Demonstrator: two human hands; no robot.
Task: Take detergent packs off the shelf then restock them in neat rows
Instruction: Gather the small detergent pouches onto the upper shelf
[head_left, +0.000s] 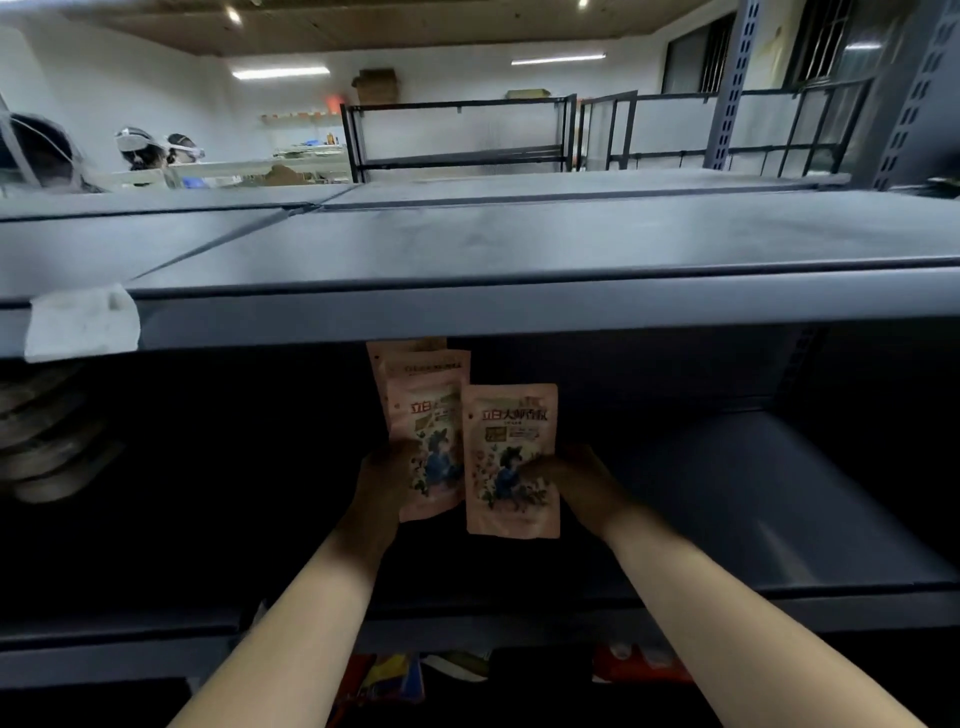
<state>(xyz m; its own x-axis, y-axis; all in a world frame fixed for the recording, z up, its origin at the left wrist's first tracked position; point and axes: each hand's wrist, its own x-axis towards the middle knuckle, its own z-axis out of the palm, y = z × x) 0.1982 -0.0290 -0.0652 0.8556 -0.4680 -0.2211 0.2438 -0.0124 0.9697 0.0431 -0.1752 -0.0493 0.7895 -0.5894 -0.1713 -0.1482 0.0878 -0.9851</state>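
A dark grey metal shelf board (519, 244) spans the view, a patch of white tape (80, 322) on its near left edge (a white-walled room with black wire racks (457, 135) lies far behind). In the dim bay beneath, the left hand (382, 486) grips a pink printed detergent pouch (428, 431) with more stacked behind; the right hand (576, 486) pinches a second pink pouch (511, 460) just right of it. Both stand upright, long axes vertical, fronts facing near. Fingers are clamped on the pouches' side edges.
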